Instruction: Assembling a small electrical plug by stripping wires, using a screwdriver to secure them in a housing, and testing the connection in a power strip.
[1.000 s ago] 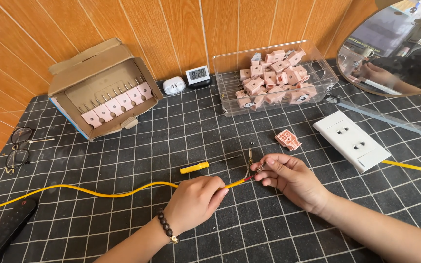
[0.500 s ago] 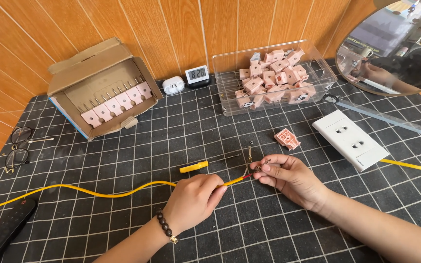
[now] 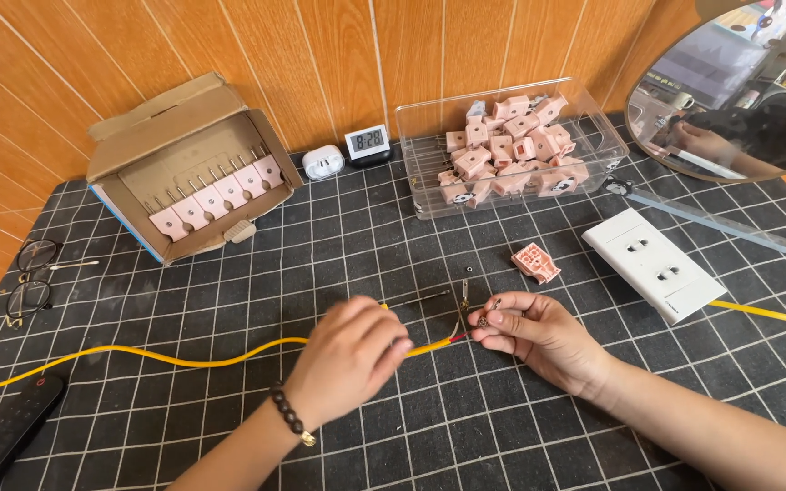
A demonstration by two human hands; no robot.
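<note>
The right hand [image 3: 539,336] pinches small brass-coloured metal parts [image 3: 486,314] between closed fingers [image 3: 502,318], keeping them next to the stripped end of a yellow cable [image 3: 184,359]. The left hand [image 3: 347,359] is curled over that cable, apparently to steady it on the table [image 3: 393,227]; whether its fingers actually grip it cannot be seen. The cable trails off toward nine o'clock. At one o'clock from the hands lies a loose pink plug shell [image 3: 536,262], with a white double socket [image 3: 654,265] beyond it at two o'clock. At twelve o'clock a clear bin [image 3: 511,150] stores more pink plugs within reach; at eleven, an open cardboard box [image 3: 188,168].
</note>
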